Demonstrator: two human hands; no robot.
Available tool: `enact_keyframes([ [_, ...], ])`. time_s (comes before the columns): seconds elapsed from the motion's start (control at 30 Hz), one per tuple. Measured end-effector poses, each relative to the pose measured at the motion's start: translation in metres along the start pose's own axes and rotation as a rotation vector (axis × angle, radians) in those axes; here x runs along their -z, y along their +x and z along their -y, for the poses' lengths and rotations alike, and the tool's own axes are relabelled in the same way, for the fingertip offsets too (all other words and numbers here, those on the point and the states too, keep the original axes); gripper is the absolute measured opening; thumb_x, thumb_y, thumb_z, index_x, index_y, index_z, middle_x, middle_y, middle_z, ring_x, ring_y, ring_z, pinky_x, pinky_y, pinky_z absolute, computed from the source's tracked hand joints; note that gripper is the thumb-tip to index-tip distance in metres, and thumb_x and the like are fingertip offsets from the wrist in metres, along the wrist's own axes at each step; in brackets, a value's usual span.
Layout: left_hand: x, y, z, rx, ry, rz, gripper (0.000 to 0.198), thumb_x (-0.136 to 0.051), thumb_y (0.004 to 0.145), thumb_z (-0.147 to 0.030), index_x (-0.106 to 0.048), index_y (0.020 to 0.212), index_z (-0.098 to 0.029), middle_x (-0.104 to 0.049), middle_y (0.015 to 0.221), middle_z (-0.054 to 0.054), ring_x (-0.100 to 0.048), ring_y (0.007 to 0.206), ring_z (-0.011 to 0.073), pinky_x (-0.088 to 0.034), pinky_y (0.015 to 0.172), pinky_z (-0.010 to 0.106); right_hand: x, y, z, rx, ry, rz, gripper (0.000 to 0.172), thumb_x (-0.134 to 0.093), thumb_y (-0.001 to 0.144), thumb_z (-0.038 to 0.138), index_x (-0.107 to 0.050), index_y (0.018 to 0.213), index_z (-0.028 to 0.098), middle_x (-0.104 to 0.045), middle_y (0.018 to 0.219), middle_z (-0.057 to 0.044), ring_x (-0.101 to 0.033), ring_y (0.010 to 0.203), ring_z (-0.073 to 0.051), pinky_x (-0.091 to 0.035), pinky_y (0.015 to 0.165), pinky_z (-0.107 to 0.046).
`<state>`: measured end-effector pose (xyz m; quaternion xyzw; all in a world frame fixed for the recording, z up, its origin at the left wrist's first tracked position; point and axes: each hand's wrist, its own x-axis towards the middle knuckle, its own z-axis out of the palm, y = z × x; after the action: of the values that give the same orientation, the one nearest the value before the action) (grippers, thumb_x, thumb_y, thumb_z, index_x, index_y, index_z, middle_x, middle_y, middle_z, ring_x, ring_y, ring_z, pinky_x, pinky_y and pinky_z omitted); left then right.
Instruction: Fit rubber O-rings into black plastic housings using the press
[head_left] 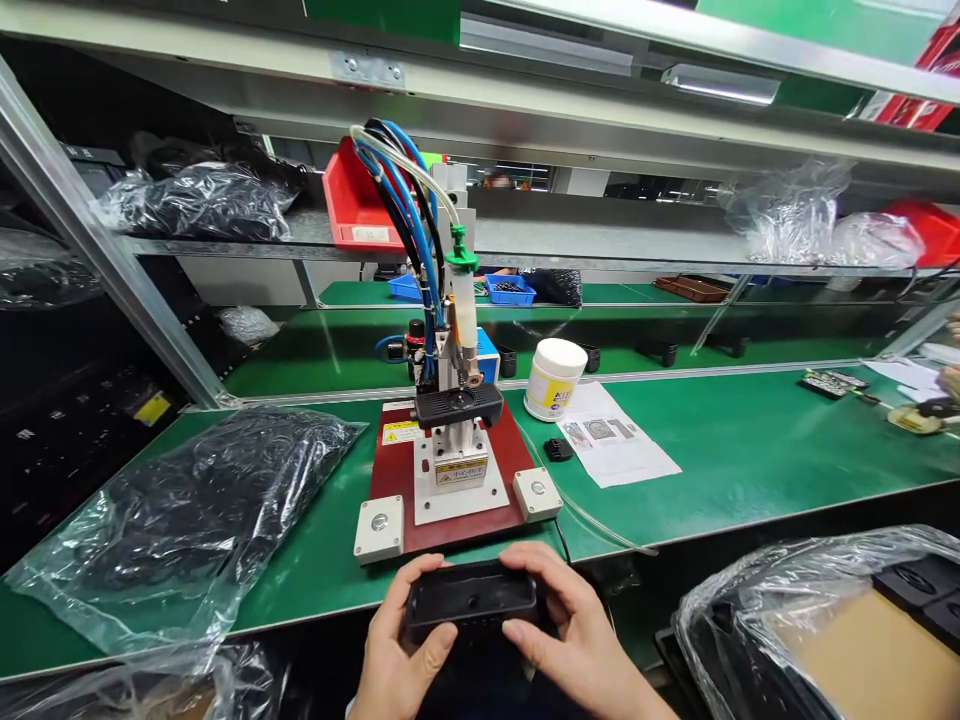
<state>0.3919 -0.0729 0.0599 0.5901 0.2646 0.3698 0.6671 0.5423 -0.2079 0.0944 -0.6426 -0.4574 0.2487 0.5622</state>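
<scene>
A black rectangular plastic housing (474, 592), open on top with a small hole in its floor, is held level at the front edge of the bench. My left hand (405, 640) grips its left end, thumb along the near side. Around the right end, my right hand (562, 630) is closed in the same way. Just beyond stands a dispensing machine (454, 460) on a dark red base, its syringe (465, 310) pointing down. Under the nozzle, a black oblong part (459, 405) sits on the fixture. Two boxes with round buttons, a left one (379, 527) and a right one (537, 493), flank the base.
On the green bench (750, 430) are a white tub (555, 378), a printed sheet (619, 440) and a small black piece (558, 449). A clear bag of black parts (202, 510) lies left. At lower right is a plastic-lined box (840, 630). A metal shelf (600, 225) runs overhead.
</scene>
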Motion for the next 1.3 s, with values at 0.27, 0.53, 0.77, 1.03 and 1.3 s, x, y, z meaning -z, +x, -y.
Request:
enact_keyframes([
  [0.27,0.002,-0.002,0.010,0.002,0.111,0.010,0.058,-0.067,0.072,-0.060,-0.061,0.114,-0.020,-0.064,0.118,0.010,-0.061,0.107,0.0272,-0.049,0.092,0.031,0.003,-0.002,-0.004,0.019,-0.027,-0.002,0.038,-0.069,0.082,0.034,-0.060,0.118,0.030,-0.057,0.122,-0.008,-0.055,0.118,-0.022,-0.044,0.102,-0.034],
  [0.53,-0.002,-0.002,0.006,0.028,0.127,0.024,0.060,-0.064,0.075,-0.061,-0.059,0.116,-0.019,-0.062,0.121,0.011,-0.059,0.109,0.0271,-0.046,0.095,0.032,0.005,0.000,-0.004,0.029,-0.023,-0.020,0.037,-0.069,0.081,0.035,-0.061,0.116,0.027,-0.059,0.119,-0.008,-0.057,0.115,-0.022,-0.046,0.100,-0.034],
  [0.77,-0.002,-0.002,0.012,0.019,0.118,0.002,0.056,-0.065,0.075,-0.059,-0.060,0.115,-0.020,-0.063,0.121,0.010,-0.059,0.110,0.0277,-0.047,0.095,0.033,0.003,0.000,-0.003,0.040,-0.036,-0.042,0.036,-0.070,0.080,0.035,-0.063,0.115,0.027,-0.061,0.117,-0.009,-0.059,0.113,-0.023,-0.048,0.098,-0.035],
  [1.03,-0.003,-0.002,0.019,0.012,0.095,-0.024,0.057,-0.065,0.073,-0.063,-0.062,0.113,-0.021,-0.064,0.116,0.009,-0.062,0.105,0.0276,-0.049,0.092,0.033,0.002,0.001,-0.001,0.079,-0.039,-0.060,0.035,-0.070,0.079,0.031,-0.064,0.113,0.026,-0.063,0.114,-0.009,-0.062,0.109,-0.023,-0.052,0.093,-0.033],
  [1.3,-0.001,-0.004,0.021,0.024,0.089,-0.022,0.058,-0.065,0.074,-0.062,-0.060,0.115,-0.021,-0.064,0.116,0.010,-0.062,0.105,0.0277,-0.051,0.091,0.032,0.001,-0.001,-0.001,0.069,-0.062,-0.049,0.035,-0.069,0.080,0.033,-0.063,0.113,0.025,-0.063,0.115,-0.010,-0.061,0.110,-0.023,-0.051,0.094,-0.032],
])
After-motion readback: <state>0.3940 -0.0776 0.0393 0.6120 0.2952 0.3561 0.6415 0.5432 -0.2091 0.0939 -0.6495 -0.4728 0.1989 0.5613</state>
